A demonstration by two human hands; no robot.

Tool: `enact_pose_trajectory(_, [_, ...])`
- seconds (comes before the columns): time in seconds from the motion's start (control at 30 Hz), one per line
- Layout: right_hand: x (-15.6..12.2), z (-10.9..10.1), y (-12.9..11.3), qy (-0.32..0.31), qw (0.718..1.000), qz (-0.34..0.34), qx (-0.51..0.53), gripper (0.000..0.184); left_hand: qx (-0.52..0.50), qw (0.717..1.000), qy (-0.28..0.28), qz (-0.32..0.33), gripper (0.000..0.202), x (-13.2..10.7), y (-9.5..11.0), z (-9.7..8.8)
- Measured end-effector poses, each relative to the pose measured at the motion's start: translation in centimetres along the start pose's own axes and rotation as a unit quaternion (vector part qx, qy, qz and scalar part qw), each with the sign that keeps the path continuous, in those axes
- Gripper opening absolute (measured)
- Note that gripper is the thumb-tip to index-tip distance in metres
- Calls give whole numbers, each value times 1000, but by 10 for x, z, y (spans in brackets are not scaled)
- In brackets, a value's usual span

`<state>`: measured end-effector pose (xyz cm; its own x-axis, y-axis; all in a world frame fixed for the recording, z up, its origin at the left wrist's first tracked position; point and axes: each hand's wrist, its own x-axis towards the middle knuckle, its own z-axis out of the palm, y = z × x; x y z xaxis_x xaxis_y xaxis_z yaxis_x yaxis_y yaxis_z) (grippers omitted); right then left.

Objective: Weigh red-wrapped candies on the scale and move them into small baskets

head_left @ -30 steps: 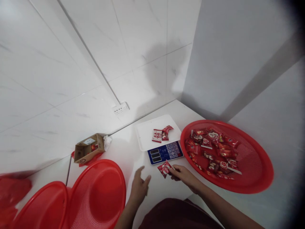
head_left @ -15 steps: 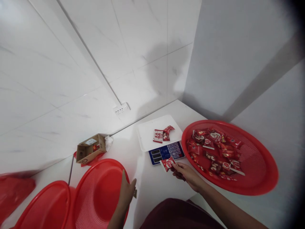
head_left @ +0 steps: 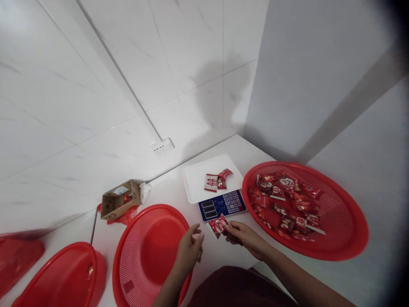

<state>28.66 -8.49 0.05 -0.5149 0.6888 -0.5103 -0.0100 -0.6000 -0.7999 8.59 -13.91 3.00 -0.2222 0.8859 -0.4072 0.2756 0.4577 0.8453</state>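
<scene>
The fingers of the right hand (head_left: 244,236) are pressing together with the thumb, and they are gripping one red packet (head_left: 219,224) with white print by its near edge. This packet is hanging in the air at the front of the weighing scale (head_left: 222,207). The left hand (head_left: 188,249) is bending beside it, well apart from the packet; its forefinger and thumb are standing apart. Its lower fingers are curling out of sight, where a small brownish thing (head_left: 200,256) is showing; I cannot tell whether they are holding it.

On the white tray (head_left: 194,181) of the scale, one white-and-red packet (head_left: 211,182) is lying beside some red wrappers (head_left: 225,174). To the right, a wide red basket (head_left: 340,221) is standing next to the scale, and many red packets (head_left: 286,183) are lying inside it. To the left, the forearm is crossing over the rim of another basket (head_left: 129,251), and farther left a red tub (head_left: 60,273) is standing. Behind them, a cardboard box (head_left: 123,209) is resting near the wall, with crumpled white paper (head_left: 145,191) lying just beside it.
</scene>
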Motion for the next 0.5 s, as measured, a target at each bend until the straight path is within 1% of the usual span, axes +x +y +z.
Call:
enact_pose_trajectory(0.07, [-3, 6, -5, -22, 1000, -13, -19, 47, -40, 996, -79, -11, 50, 5, 10, 12])
enact_pose_trajectory(0.1, [-5, 8, -8, -30, 999, -19, -29, 47, -50, 993, -106, -5, 47, 7, 14, 17])
enact_pose_trajectory(0.17, [-8, 10, -11, -37, 998, -27, -50, 48, -74, 989, -131, 7, 37, 11, 19, 25])
enact_pose_trajectory(0.23, [-11, 8, -12, -33, 997, -20, -62, 49, -105, 986, -126, -1, 31, 16, 20, 28])
enact_pose_trajectory(0.3, [-12, 5, -10, -19, 998, -1, -59, 51, -133, 985, -106, -27, 31, 23, 19, 26])
enact_pose_trajectory(0.37, [-12, 0, -5, 1, 999, 18, -49, 52, -158, 982, -84, -51, 32, 32, 18, 22])
enact_pose_trajectory(0.5, [-12, -6, 5, 30, 999, 35, -28, 52, -206, 974, -53, -76, 35, 54, 19, 9])
